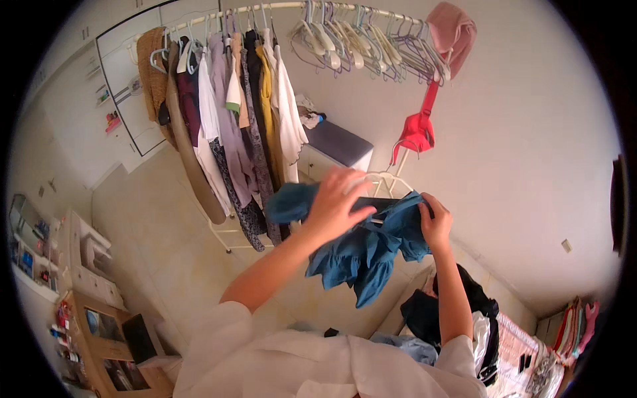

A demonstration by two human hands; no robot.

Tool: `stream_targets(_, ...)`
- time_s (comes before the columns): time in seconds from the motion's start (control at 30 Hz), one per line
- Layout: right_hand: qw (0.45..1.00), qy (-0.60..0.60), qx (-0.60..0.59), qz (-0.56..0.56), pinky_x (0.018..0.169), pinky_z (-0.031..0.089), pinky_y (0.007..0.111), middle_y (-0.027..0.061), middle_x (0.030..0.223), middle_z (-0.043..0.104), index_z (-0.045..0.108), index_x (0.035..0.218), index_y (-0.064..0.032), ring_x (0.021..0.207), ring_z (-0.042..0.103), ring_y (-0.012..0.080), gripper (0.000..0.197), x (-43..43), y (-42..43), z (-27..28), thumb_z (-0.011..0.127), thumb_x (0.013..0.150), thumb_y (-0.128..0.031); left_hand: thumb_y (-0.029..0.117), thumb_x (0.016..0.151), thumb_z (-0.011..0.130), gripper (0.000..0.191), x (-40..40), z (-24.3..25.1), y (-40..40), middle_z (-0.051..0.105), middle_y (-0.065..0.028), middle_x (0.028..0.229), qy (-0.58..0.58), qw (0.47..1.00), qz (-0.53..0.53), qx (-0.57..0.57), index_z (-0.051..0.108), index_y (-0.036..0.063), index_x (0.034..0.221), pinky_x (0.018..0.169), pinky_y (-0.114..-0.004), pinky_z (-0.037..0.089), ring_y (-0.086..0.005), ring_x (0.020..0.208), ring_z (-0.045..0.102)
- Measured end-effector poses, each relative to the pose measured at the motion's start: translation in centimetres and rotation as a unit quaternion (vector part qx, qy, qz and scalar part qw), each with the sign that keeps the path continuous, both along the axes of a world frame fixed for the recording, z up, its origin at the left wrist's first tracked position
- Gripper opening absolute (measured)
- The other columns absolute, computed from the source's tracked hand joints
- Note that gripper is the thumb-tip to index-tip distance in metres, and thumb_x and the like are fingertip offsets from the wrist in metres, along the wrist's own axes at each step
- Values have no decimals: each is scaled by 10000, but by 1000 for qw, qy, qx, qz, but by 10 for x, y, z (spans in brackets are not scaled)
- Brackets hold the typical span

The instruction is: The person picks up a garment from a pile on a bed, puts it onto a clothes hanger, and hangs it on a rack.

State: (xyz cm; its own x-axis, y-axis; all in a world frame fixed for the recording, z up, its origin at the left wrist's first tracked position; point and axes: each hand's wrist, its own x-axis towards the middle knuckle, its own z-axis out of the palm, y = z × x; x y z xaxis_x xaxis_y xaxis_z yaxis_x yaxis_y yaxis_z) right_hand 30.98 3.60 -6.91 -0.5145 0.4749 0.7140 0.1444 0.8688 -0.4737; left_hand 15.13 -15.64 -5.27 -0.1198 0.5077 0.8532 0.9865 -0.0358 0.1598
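A blue ruffled garment (pixel 371 258) hangs on a pale clothes hanger (pixel 385 176) in front of me, its hook standing up above the cloth. My right hand (pixel 437 219) pinches the garment at its right shoulder. My left hand (pixel 341 201) is at the garment's left part, with thumb and fingers spread; whether it grips any cloth cannot be told. A dark band shows along the garment's neckline between the hands. One blue sleeve (pixel 291 201) lies left of my left hand.
Ahead, a rail (pixel 291 6) carries clothes (pixel 239 114), several bare hangers (pixel 368 45) and a pink cloth (pixel 453 35). A red bra (pixel 418 132) hangs at its right end. A dark-topped bench (pixel 338 142) stands behind. Piled clothes (pixel 423 313) lie at lower right, a wooden cabinet (pixel 89 343) at lower left.
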Motion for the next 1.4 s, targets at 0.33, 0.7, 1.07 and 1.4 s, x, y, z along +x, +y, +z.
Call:
stream_targets(0.33, 962, 41, 109, 245, 693, 434, 350, 154, 807, 589, 606, 923, -14, 767, 557, 317, 165, -171, 35, 69, 574, 777, -85, 265, 932, 418, 292, -130, 76, -54, 610, -90, 872, -462, 791, -269, -297, 548, 16, 854, 778, -282, 462, -169, 834, 583)
stream_targets(0.7, 909, 251, -30, 330, 848, 409, 322, 132, 1017, 544, 578, 1030, -45, 967, 524, 267, 245, -385, 5, 103, 571, 785, -55, 235, 958, 338, 274, -217, 157, -51, 348, 23, 525, -445, 874, -90, -172, 476, 10, 881, 443, -207, 309, -79, 420, 372)
stream_targets(1.07, 714, 82, -284, 635, 844, 372, 228, 35, 1006, 544, 528, 1103, -32, 911, 511, 123, 232, -469, 2, 81, 435, 923, -147, 186, 937, 394, 213, -226, 181, -37, 349, 25, 509, -451, 870, 148, -130, 506, 23, 1014, 407, -211, 306, -69, 404, 354)
stream_targets(1.4, 689, 182, -316, 626, 879, 376, 317, 129, 1180, 437, 352, 1289, -41, 980, 486, 190, 463, -546, 12, 142, 509, 877, -182, 225, 948, 397, 229, -187, 178, 11, 325, 43, 492, -490, 809, 318, -63, 515, 44, 1023, 404, -207, 282, -57, 400, 327)
